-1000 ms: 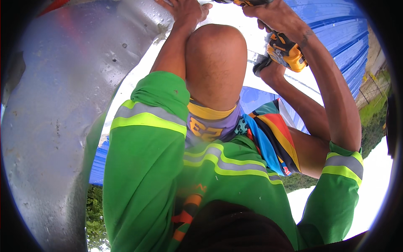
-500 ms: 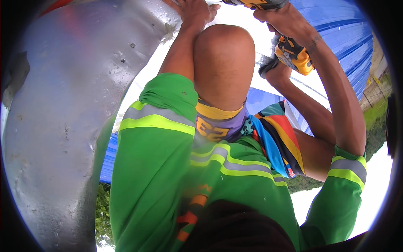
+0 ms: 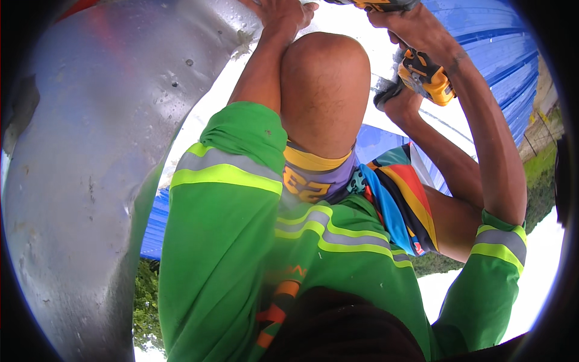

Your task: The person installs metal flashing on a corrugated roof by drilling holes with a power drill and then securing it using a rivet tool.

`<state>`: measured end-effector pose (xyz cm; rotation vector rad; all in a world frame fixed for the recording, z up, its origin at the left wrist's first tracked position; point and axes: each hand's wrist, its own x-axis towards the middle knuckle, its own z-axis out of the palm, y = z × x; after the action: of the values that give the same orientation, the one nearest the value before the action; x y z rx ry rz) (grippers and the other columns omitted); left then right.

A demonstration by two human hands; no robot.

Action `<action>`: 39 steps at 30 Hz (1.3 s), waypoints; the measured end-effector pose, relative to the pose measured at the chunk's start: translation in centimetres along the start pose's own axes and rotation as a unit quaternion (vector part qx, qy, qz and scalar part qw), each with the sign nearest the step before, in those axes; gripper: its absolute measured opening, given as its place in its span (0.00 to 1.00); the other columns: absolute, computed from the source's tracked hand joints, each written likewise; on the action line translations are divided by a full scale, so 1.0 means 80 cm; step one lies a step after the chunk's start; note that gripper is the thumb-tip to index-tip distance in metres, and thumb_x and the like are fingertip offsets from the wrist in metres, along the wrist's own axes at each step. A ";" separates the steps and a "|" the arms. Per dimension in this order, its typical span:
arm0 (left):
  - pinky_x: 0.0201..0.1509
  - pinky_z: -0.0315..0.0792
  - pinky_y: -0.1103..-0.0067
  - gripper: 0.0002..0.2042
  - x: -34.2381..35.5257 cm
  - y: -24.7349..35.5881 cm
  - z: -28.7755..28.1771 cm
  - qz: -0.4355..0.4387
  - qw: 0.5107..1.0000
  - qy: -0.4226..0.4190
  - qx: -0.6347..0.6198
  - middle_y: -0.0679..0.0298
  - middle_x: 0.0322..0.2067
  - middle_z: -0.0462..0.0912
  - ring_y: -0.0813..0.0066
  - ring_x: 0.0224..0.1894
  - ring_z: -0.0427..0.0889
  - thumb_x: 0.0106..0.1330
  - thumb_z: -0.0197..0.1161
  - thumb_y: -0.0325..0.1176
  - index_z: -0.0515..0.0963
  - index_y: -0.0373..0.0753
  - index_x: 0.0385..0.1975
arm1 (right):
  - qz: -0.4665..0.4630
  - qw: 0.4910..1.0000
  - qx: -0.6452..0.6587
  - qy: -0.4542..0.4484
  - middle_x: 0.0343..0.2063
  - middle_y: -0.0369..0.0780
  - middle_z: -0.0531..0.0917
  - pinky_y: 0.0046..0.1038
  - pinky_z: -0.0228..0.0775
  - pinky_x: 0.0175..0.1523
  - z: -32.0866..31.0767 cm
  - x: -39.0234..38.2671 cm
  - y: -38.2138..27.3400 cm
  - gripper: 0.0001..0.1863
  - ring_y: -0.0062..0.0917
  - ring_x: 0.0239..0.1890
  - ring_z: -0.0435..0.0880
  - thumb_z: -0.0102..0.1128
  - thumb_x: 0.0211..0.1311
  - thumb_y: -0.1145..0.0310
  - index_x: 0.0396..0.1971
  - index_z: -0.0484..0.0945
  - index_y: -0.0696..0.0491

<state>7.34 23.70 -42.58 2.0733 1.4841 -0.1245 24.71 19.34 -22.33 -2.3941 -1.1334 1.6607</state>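
Two hands: both at the top edge of the frame.
Left hand (image 3: 283, 15): fingers spread flat against the silver metal sheet (image 3: 90, 151), holding nothing.
Right hand (image 3: 413, 24): clamped around the grip of a yellow-and-black power drill (image 3: 425, 75), top centre-right.
Drill: partly cut off by the frame's upper edge.
Blue corrugated roofing (image 3: 500, 66): upper right, behind the right forearm.
Knee (image 3: 325, 84): bare, between the arms.

1. I count two hands: my left hand (image 3: 283, 15) and my right hand (image 3: 413, 24).
2. One yellow and black power drill (image 3: 425, 75).
3. One bare knee (image 3: 325, 84) raised between my arms.
4. One grey metal sheet (image 3: 90, 151) on my left.
5. One blue ribbed roof (image 3: 500, 60) on my right.
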 end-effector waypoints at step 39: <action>0.68 0.18 0.39 0.59 -0.001 -0.009 0.005 0.012 1.000 0.006 0.015 0.33 0.71 0.22 0.32 0.72 0.19 0.54 0.70 0.53 0.31 0.33 0.73 | -0.023 0.999 0.034 -0.012 0.35 0.40 0.82 0.30 0.75 0.37 -0.006 0.015 0.023 0.22 0.25 0.34 0.79 0.66 0.55 0.65 0.49 0.76 0.58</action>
<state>6.74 23.58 -43.15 2.1180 1.4733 -0.1268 26.32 18.81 -23.82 -2.2966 -1.1068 1.6910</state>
